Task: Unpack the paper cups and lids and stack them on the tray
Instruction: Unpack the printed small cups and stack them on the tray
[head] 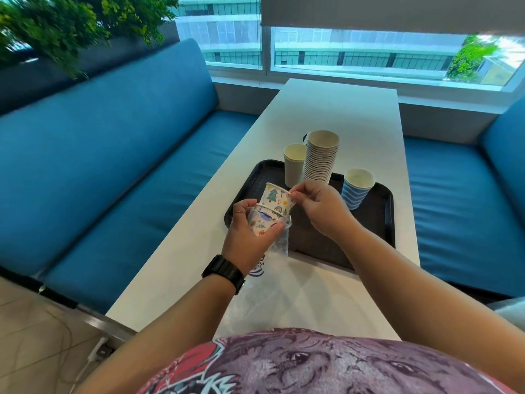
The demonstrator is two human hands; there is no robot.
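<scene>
Over the tray's near-left corner: left hand grips bagged patterned cups; right hand pinches top cup's rim. Cup stacks stand along tray's far edge.

Long white surface between blue benches. Directly on it: a black tray mid-length, and a clear plastic bag at the near end, just beside the tray's near-left corner.

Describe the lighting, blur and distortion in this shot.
Head view: soft daylight from the window, no hard shadows on the table; wide-angle bending curves the sofa and window frame; plant and picture edges smeared; hands and patterned cups fairly sharp.
</scene>
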